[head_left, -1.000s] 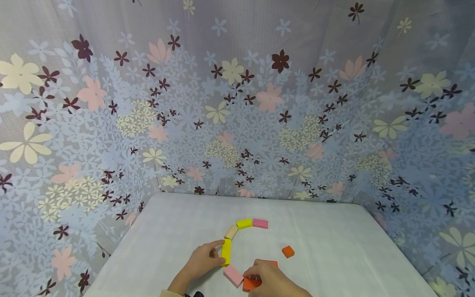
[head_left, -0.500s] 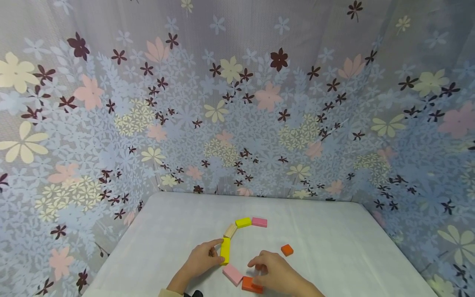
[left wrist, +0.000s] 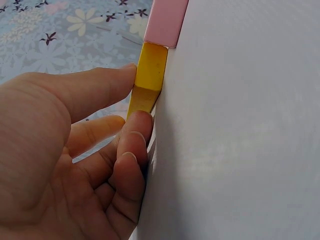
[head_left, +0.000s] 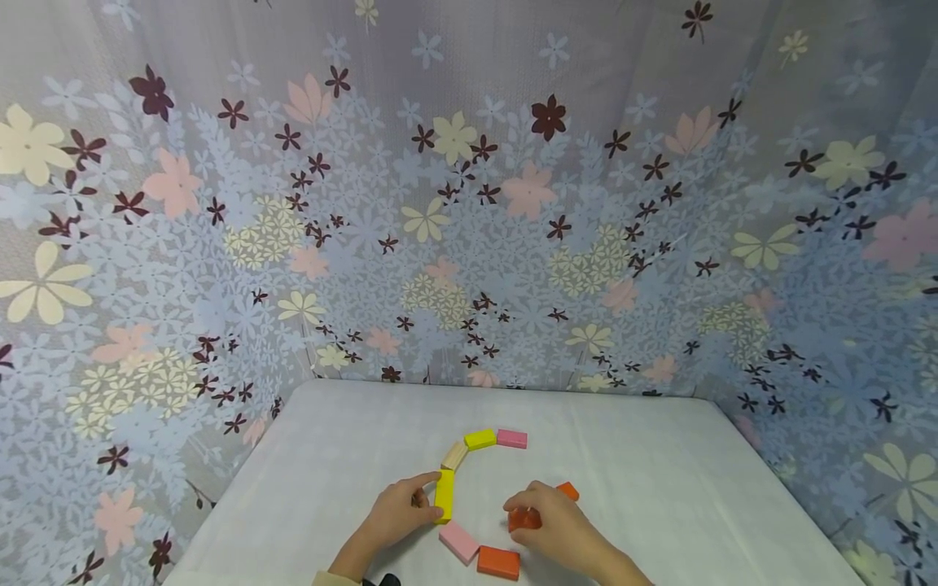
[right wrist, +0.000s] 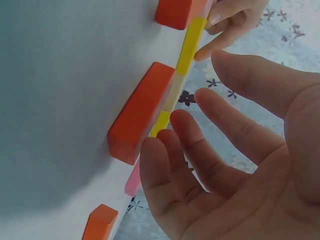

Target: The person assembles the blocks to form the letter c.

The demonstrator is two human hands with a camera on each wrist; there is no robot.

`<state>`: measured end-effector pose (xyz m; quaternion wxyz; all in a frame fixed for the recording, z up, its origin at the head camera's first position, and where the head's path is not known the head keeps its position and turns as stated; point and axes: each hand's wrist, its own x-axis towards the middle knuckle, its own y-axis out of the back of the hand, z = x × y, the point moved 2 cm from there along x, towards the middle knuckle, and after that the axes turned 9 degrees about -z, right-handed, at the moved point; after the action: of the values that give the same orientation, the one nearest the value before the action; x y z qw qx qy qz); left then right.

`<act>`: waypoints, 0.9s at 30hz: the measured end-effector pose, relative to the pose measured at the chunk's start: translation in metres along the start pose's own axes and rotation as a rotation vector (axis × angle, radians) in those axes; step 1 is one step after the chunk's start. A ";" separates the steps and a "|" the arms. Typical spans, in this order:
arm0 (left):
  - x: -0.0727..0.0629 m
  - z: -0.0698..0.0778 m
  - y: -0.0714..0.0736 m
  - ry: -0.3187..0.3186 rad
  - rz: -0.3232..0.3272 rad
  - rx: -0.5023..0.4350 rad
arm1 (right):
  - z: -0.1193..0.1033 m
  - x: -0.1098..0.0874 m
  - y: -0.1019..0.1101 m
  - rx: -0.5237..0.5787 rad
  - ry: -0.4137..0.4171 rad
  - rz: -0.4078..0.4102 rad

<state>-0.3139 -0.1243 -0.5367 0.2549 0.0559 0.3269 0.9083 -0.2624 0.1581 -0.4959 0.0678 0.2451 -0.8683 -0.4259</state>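
Left hand (head_left: pixel 400 510): half open, thumb and forefinger against the yellow block's (head_left: pixel 444 495) outer side, seemingly steadying it.
Right hand (head_left: pixel 558 525): loosely cupped, fingers parted about the loose orange block (right wrist: pixel 142 107) (contact I cannot tell).
Curved row (head_left: pixel 456 456): blocks lie end to end, each angled, apparently shaping the bend; the loose block sits just apart.

A yellow block (head_left: pixel 444 496) sits at the left hand (head_left: pixel 399 513), a beige block (head_left: pixel 455 456) and a pink block (head_left: pixel 512 439) beyond it, an orange-red block (head_left: pixel 523 520) at the right hand (head_left: pixel 560 525), and past both a grey backdrop (head_left: pixel 469 203) flowered blue, cream, pink and maroon.
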 end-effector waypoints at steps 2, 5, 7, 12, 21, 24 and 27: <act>0.000 0.000 0.000 0.005 0.001 0.002 | 0.001 0.000 0.001 -0.012 -0.001 0.013; 0.001 -0.001 -0.001 0.017 0.002 0.006 | 0.003 0.000 0.001 -0.031 -0.006 0.019; 0.001 -0.002 -0.001 0.023 0.002 0.008 | 0.005 0.001 0.000 -0.043 -0.017 0.020; 0.003 -0.003 -0.002 0.028 -0.003 0.007 | 0.009 0.004 -0.002 -0.069 -0.048 0.018; 0.002 -0.001 0.001 0.029 -0.001 0.007 | 0.015 0.009 -0.003 -0.092 -0.036 0.012; 0.001 0.000 0.000 0.026 -0.007 -0.005 | 0.016 0.011 -0.004 -0.092 -0.049 0.001; 0.001 0.002 -0.001 0.027 -0.005 -0.009 | 0.017 0.011 -0.004 -0.104 -0.044 0.000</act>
<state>-0.3138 -0.1226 -0.5358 0.2530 0.0419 0.3262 0.9099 -0.2764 0.1625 -0.5112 0.0612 0.2315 -0.8463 -0.4758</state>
